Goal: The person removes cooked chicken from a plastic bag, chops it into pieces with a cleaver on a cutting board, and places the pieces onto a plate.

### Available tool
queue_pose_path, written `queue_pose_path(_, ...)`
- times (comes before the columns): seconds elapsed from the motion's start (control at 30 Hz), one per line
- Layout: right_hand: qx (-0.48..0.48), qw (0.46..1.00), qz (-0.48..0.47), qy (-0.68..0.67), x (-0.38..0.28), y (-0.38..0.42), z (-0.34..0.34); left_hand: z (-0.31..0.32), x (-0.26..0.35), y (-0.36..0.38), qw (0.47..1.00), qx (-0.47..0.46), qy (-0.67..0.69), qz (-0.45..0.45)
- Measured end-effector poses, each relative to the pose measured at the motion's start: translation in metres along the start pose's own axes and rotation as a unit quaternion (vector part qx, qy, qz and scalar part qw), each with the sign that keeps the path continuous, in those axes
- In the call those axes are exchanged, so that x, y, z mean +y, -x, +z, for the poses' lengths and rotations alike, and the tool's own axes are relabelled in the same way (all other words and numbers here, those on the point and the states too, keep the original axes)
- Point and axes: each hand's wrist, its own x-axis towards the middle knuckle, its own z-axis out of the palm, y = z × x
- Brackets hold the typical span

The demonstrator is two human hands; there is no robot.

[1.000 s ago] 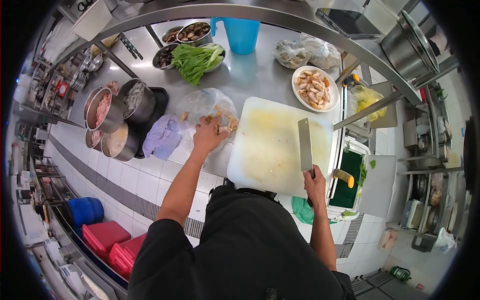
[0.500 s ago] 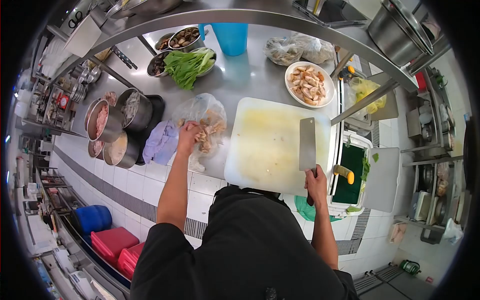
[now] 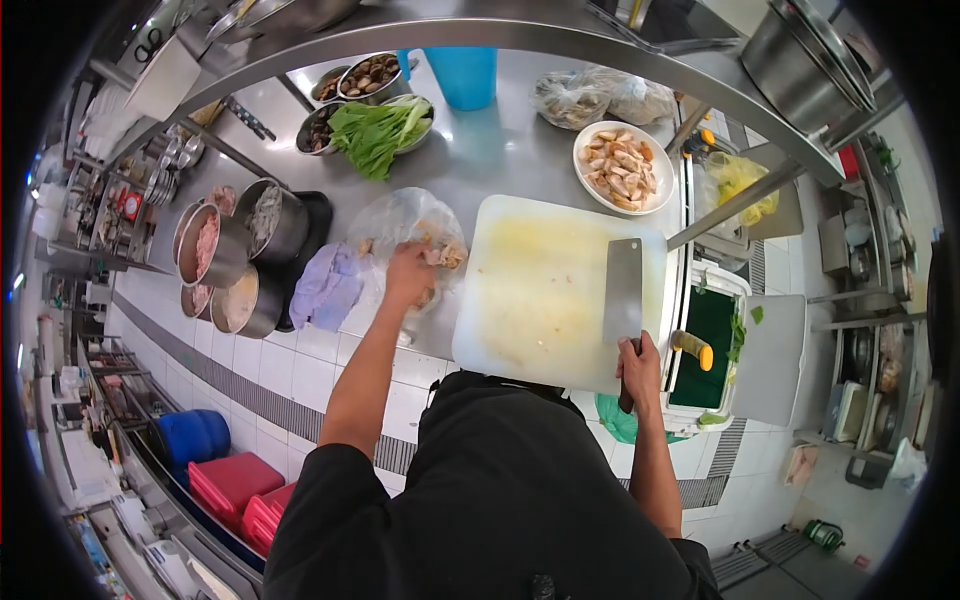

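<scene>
Now the left hand [image 3: 408, 275] grasps food pieces [image 3: 440, 256] in a plastic bag [image 3: 400, 215]; right hand [image 3: 638, 365] grips a cleaver [image 3: 623, 292] over the cutting board [image 3: 535, 290].

Steel tabletop [image 3: 500, 150]: blue jug [image 3: 465, 75]; greens [image 3: 375, 130] in a bowl; two bowls of mushrooms [image 3: 368, 72]; white plate [image 3: 622, 166] of sliced pieces; steel pots [image 3: 205, 245] on a black tray; purple cloth [image 3: 325, 285]. Floor: red crates [image 3: 235, 490], blue drum [image 3: 190, 437].
</scene>
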Motion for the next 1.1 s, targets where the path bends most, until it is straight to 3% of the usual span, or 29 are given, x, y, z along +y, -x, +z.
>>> queue_pose_path(0.03,0.005,1.000,0.002,-0.004,0.003,0.000,0.000,0.000,-0.026,-0.002,0.962,-0.071,0.236,-0.118)
queue_pose_path(0.07,0.007,1.000,-0.003,-0.013,0.008,0.000,0.001,-0.003,-0.042,-0.005,0.851,-0.138,0.451,-0.230)
queue_pose_path(0.13,0.011,1.000,-0.009,-0.026,0.012,0.000,0.003,-0.034,-0.030,0.000,0.816,-0.065,0.502,-0.279)
queue_pose_path(0.27,0.024,0.998,-0.002,-0.049,0.024,-0.002,0.003,-0.060,-0.002,-0.018,0.769,-0.019,0.567,-0.294)
queue_pose_path(0.4,0.016,0.998,0.013,-0.062,0.034,-0.008,0.001,-0.037,0.073,-0.066,0.749,-0.103,0.608,-0.241)
queue_pose_path(0.47,0.035,0.997,0.010,-0.068,0.031,-0.005,0.002,-0.002,0.108,-0.101,0.687,-0.209,0.680,-0.149)
queue_pose_path(0.57,0.049,0.996,0.024,-0.076,0.030,-0.003,0.000,0.035,0.195,-0.152,0.725,-0.251,0.617,-0.176)
queue_pose_path(0.7,0.056,0.998,0.022,-0.014,0.027,-0.002,0.001,0.097,0.250,-0.231,0.771,-0.269,0.549,-0.179)
queue_pose_path(0.8,0.045,0.999,0.022,0.006,0.035,-0.004,0.000,0.076,0.304,-0.247,0.781,-0.273,0.521,-0.209)
queue_pose_path(0.83,0.047,0.998,0.028,0.006,0.034,-0.003,0.000,0.074,0.297,-0.259,0.735,-0.332,0.563,-0.180)
queue_pose_path(1.0,0.050,0.999,0.015,0.013,0.036,-0.006,-0.002,0.013,0.260,-0.267,0.729,-0.356,0.573,-0.119)
queue_pose_path(1.1,0.045,0.999,-0.003,-0.006,0.045,-0.012,-0.001,-0.039,0.200,-0.240,0.866,-0.270,0.413,-0.078)
